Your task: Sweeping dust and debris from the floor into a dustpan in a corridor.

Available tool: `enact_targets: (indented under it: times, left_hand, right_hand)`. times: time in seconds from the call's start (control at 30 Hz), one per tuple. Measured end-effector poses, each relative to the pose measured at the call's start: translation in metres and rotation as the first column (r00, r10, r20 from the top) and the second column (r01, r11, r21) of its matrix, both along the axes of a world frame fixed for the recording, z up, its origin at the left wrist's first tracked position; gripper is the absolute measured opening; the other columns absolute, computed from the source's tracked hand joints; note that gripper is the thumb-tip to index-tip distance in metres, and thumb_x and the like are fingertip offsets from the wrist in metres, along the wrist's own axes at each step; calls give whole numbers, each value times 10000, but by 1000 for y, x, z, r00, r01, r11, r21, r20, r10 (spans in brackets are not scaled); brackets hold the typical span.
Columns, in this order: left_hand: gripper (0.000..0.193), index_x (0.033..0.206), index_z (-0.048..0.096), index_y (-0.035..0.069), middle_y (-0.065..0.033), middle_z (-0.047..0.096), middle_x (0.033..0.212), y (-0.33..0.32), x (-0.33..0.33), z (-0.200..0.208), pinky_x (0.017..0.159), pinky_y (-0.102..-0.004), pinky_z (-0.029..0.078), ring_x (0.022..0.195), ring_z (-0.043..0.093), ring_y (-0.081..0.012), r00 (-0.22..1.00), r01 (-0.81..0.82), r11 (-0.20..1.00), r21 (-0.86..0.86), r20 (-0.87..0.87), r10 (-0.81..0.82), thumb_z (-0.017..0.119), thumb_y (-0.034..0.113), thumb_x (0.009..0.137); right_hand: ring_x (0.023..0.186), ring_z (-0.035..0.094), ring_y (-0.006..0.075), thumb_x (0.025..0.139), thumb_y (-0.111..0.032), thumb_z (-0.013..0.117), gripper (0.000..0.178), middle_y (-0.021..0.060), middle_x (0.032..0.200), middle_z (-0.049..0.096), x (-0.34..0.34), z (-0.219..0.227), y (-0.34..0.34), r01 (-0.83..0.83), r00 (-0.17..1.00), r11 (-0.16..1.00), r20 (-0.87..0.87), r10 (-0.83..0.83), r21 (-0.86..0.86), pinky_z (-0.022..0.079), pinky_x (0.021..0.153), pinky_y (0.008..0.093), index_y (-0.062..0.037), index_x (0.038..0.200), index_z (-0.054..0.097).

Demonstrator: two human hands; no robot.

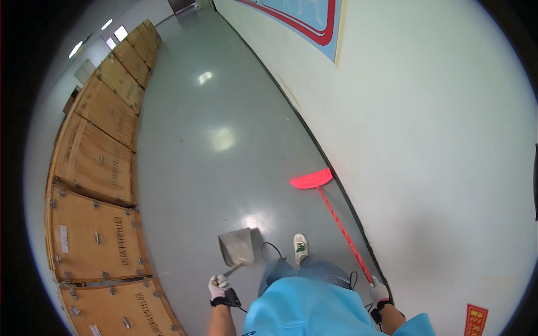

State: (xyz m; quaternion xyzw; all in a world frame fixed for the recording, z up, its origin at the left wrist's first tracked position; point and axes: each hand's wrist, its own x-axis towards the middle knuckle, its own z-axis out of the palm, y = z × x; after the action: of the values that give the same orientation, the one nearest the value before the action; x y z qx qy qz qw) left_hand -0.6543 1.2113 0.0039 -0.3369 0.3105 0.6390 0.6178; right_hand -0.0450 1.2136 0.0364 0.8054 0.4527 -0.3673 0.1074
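Observation:
My right hand [379, 291], in a white glove, is closed round the upper end of a broom's red handle [344, 234]. The pink-red broom head [312, 180] is on the floor ahead, its right end close to the black baseboard. On the left, my gloved left hand [218, 287] is wrapped round the handle of a grey dustpan [236, 247]. The pan's open side faces forward; whether it touches the floor I cannot tell. Both wrists carry black straps with small devices and cables.
A row of wooden crates [95, 235] with metal latches lines the left side. On the right runs a white wall [426, 140] with a dark baseboard [291, 106]. Grey glossy floor [185, 173] stretches ahead with a few small dark specks. My white shoe [301, 246] shows between pan and broom.

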Motion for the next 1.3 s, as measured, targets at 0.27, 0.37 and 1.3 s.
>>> enact_targets:
  times: [0.27, 0.37, 1.3]
  left_hand:
    - [246, 566, 341, 145, 22, 332, 466, -162, 60, -30, 354, -230, 213, 352, 273, -94, 999, -49, 997, -55, 4, 49, 426, 269, 762]
    - [250, 571, 342, 148, 23, 324, 468, -192, 109, 0, 337, -224, 209, 350, 281, -89, 995, -29, 997, -74, -94, 22, 416, 270, 776]
    - [189, 555, 348, 142, 11, 345, 525, -761, 350, -2, 310, -209, 263, 382, 294, -100, 871, -453, 892, 0, -213, 442, 444, 133, 718]
  right_hand:
    - [902, 537, 383, 835, -265, 393, 372, 215, 965, 569, -3, -28, -16, 62, 994, 998, -93, -65, -34, 419, 790, 446, -131, 1178, 444]
    - [649, 593, 323, 840, -243, 397, 308, 183, 806, 587, 55, -111, -23, -32, 989, 983, -135, 58, 183, 474, 554, 411, -91, 1094, 481]
    - [872, 558, 364, 839, -261, 395, 394, 216, 971, 565, 297, -84, -718, 84, 992, 996, -92, -80, 40, 450, 735, 427, -139, 1213, 408]
